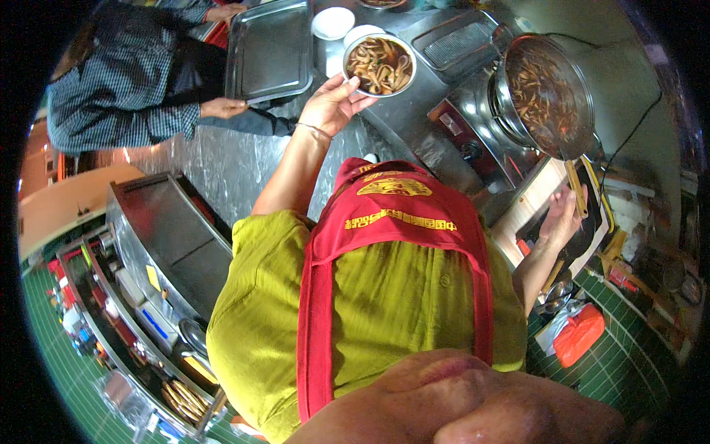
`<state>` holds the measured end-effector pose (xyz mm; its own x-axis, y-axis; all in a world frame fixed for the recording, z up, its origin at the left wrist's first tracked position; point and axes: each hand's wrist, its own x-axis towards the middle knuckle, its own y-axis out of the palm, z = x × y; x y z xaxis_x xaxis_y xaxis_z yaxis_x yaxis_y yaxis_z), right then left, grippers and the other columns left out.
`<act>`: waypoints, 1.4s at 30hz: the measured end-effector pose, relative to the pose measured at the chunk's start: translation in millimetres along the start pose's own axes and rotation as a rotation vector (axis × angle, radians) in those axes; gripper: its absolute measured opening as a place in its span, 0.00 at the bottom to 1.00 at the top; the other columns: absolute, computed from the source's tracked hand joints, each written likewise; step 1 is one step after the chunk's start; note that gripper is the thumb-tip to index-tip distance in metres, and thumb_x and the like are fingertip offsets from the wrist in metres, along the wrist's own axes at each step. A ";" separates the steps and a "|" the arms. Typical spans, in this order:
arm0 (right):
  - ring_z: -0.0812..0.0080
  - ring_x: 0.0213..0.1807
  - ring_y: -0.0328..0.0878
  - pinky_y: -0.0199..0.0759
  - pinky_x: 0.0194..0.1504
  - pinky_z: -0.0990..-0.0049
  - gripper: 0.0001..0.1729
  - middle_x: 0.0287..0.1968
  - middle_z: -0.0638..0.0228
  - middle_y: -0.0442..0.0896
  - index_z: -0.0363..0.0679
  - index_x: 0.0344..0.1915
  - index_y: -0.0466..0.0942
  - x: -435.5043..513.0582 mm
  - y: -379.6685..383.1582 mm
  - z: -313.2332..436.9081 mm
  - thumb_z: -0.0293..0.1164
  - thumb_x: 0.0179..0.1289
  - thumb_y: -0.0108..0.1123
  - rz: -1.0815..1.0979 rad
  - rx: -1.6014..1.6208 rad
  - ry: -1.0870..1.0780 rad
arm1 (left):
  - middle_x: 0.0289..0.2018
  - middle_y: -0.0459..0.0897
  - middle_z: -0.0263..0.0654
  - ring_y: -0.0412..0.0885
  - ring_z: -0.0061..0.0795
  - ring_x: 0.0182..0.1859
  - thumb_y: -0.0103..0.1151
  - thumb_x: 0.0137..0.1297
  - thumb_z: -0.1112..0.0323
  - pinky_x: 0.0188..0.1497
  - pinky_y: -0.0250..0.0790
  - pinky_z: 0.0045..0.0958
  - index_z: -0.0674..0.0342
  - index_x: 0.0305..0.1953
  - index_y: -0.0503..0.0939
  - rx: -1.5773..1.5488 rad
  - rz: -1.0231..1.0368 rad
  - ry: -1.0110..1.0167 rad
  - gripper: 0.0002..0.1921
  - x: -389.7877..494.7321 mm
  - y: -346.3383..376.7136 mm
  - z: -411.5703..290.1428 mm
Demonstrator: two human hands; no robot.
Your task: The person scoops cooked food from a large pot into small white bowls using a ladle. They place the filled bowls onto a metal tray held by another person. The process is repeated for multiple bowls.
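My left hand (337, 102) holds a white-rimmed bowl (379, 65) by its near edge, the thumb over the rim. Noodle-like strips in dark broth fill the bowl. At the right, my right hand (561, 213) is at the wooden handle (577, 188) of a large metal pan; whether the fingers close around it is hard to tell. The pan (546, 97) holds similar strips in brown liquid and rests over a burner unit (471, 144). Two white dishes, one a round plate (333, 23), lie beyond the bowl, the other partly hidden behind it.
At upper left another person in a checked shirt (127, 100) holds a large metal tray (270, 53). A perforated metal tray (457, 39) lies on the counter near the pan. A steel cabinet (172, 244) and laden shelves stand at left. A red bag (579, 334) is at lower right.
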<state>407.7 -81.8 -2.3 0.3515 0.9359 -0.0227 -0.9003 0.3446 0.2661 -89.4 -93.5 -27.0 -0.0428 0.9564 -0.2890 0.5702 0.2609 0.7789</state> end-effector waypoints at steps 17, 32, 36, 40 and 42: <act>0.71 0.43 0.81 0.74 0.49 0.74 0.14 0.45 0.60 0.84 0.36 0.48 0.79 -20.3 71.6 96.0 0.25 0.62 0.62 0.117 -1.166 -0.641 | 0.54 0.77 0.41 0.76 0.39 0.56 0.56 0.65 0.72 0.56 0.73 0.44 0.62 0.59 0.71 0.143 0.157 -0.230 0.20 28.7 37.3 3.4; 0.73 0.35 0.82 0.80 0.39 0.75 0.16 0.37 0.59 0.83 0.31 0.50 0.76 -34.6 127.7 60.1 0.29 0.65 0.60 -0.059 -0.501 -0.272 | 0.51 0.78 0.41 0.78 0.36 0.52 0.55 0.65 0.74 0.52 0.77 0.40 0.64 0.58 0.71 0.132 0.298 -0.302 0.19 37.6 73.0 8.5; 0.72 0.31 0.82 0.79 0.36 0.76 0.15 0.33 0.57 0.84 0.30 0.49 0.76 -30.0 125.5 60.8 0.28 0.66 0.59 -0.129 -0.395 -0.233 | 0.53 0.77 0.39 0.76 0.35 0.55 0.57 0.64 0.72 0.55 0.75 0.41 0.62 0.58 0.72 0.184 0.292 -0.331 0.20 42.0 74.6 11.9; 0.69 0.29 0.82 0.80 0.33 0.75 0.19 0.32 0.53 0.83 0.25 0.49 0.73 -29.9 118.8 71.7 0.31 0.67 0.57 -0.167 -0.340 -0.230 | 0.51 0.78 0.40 0.79 0.35 0.51 0.56 0.65 0.74 0.50 0.78 0.37 0.64 0.58 0.70 0.157 0.286 -0.326 0.20 44.9 76.2 17.9; 0.69 0.28 0.82 0.80 0.32 0.75 0.19 0.31 0.53 0.83 0.25 0.49 0.73 -31.3 116.6 79.0 0.31 0.67 0.57 -0.188 -0.296 -0.228 | 0.51 0.79 0.40 0.79 0.35 0.51 0.56 0.65 0.74 0.49 0.79 0.37 0.64 0.58 0.70 0.148 0.292 -0.314 0.20 46.3 77.7 21.6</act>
<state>312.1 -76.7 105.5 0.5350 0.8257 0.1787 -0.8380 0.5455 -0.0116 -29.3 -31.7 8.1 0.3750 0.8951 -0.2413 0.6333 -0.0573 0.7718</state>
